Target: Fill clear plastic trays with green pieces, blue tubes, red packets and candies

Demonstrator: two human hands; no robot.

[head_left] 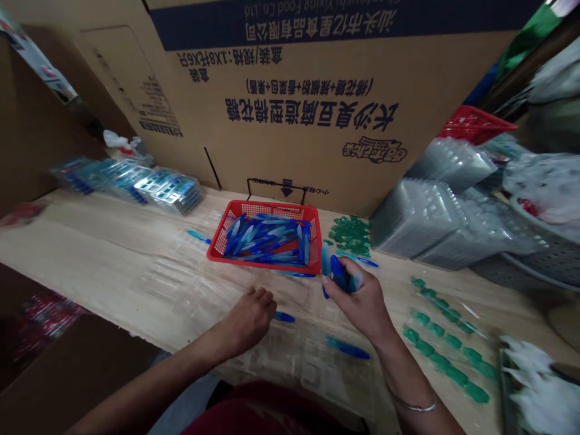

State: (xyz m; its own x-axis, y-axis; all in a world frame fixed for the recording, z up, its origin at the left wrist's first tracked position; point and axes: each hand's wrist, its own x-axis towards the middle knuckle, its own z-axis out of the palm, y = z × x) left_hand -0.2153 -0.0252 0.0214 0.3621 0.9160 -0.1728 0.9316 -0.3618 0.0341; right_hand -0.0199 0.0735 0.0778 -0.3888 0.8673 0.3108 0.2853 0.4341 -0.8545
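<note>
My right hand point(362, 299) is closed around several blue pen-shaped plastic pieces point(338, 273), dark and light blue, held upright right of the red basket. My left hand point(251, 320) is low over the clear plastic trays point(312, 362), fingers curled together. A blue pen-shaped piece point(284, 316) juts out from beside its fingertips; its other end is hidden by the hand. More such pieces fill the red basket point(263, 263). Another dark blue piece point(354, 351) lies in a tray between my forearms.
A large cardboard box point(290, 145) stands behind the basket. Green plastic pieces point(350, 234) lie in a heap and in rows at right. Stacked clear trays point(417, 214) are back right; filled packs point(170, 190) are back left. A grey basket point(534, 266) borders the right side.
</note>
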